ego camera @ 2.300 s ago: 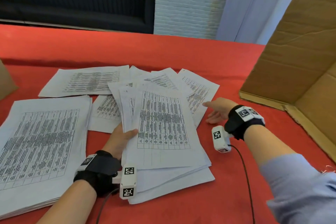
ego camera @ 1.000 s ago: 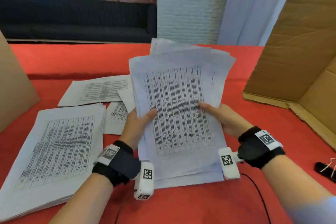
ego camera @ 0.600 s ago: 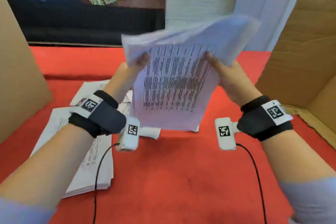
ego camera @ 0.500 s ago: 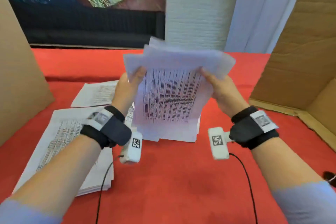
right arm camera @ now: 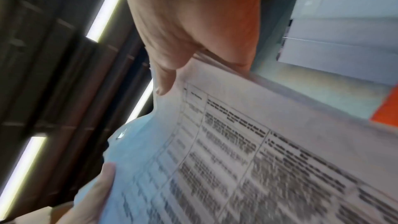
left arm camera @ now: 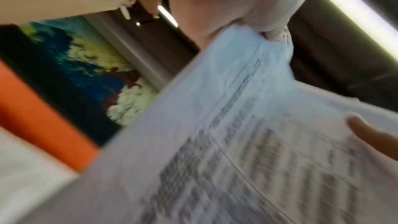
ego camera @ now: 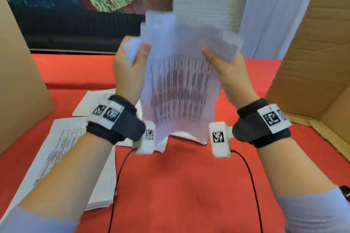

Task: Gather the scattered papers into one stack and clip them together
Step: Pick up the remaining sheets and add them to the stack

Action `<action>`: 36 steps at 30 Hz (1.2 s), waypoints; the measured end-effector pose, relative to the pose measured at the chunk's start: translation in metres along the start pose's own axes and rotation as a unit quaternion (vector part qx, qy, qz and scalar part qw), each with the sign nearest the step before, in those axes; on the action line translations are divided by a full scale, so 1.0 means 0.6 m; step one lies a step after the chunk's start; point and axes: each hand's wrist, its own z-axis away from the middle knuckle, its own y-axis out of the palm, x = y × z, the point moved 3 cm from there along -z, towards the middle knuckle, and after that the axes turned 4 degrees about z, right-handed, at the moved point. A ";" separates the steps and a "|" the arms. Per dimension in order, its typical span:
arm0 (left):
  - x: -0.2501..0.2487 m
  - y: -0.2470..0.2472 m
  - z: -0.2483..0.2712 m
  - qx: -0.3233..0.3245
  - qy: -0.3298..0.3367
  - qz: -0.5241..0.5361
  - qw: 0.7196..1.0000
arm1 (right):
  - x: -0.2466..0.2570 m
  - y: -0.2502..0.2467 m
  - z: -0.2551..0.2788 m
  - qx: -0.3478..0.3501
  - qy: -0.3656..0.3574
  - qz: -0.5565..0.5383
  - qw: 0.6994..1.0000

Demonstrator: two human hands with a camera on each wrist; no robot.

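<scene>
You have now lifted the bundle of papers (ego camera: 180, 89) upright at frame centre, left hand (ego camera: 128, 73) and right hand (ego camera: 229, 73) gripping its sides; squaring comes next, more papers (ego camera: 62, 149) wait lower left.

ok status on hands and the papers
Left hand and right hand both grip the upright bundle of printed white papers. More printed sheets lie on the red table. Nothing blocking.
</scene>
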 end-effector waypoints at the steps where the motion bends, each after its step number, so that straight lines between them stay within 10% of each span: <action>1: 0.035 -0.007 0.018 0.025 -0.061 -0.002 0.998 | -0.029 -0.012 0.010 -0.007 0.027 -0.003 1.000; 5: 0.187 -0.004 0.141 0.125 -0.369 -0.012 0.921 | -0.154 -0.032 0.089 -0.015 0.162 -0.041 0.986; 9: 0.183 0.037 0.186 0.121 -0.299 -0.077 0.943 | -0.186 -0.014 0.115 -0.026 0.226 -0.061 0.972; 16: 0.094 0.042 0.106 -0.009 -0.078 -0.062 0.995 | -0.088 -0.011 0.053 -0.078 0.086 -0.039 0.992; 19: 0.146 0.027 0.144 0.071 -0.176 -0.020 0.982 | -0.130 -0.029 0.083 -0.010 0.103 0.011 0.995; 23: 0.221 0.019 0.219 0.243 -0.374 -0.072 0.892 | -0.230 -0.042 0.148 0.069 0.255 0.021 0.964; 27: 0.233 0.007 0.198 0.199 -0.348 -0.147 0.904 | -0.264 -0.066 0.140 -0.038 0.331 -0.022 0.942; 32: 0.274 -0.005 0.251 0.270 -0.522 -0.061 0.807 | -0.322 -0.084 0.171 -0.058 0.391 -0.026 0.918; 36: 0.277 -0.022 0.275 0.267 -0.518 -0.117 0.804 | -0.357 -0.093 0.201 -0.029 0.448 -0.016 0.893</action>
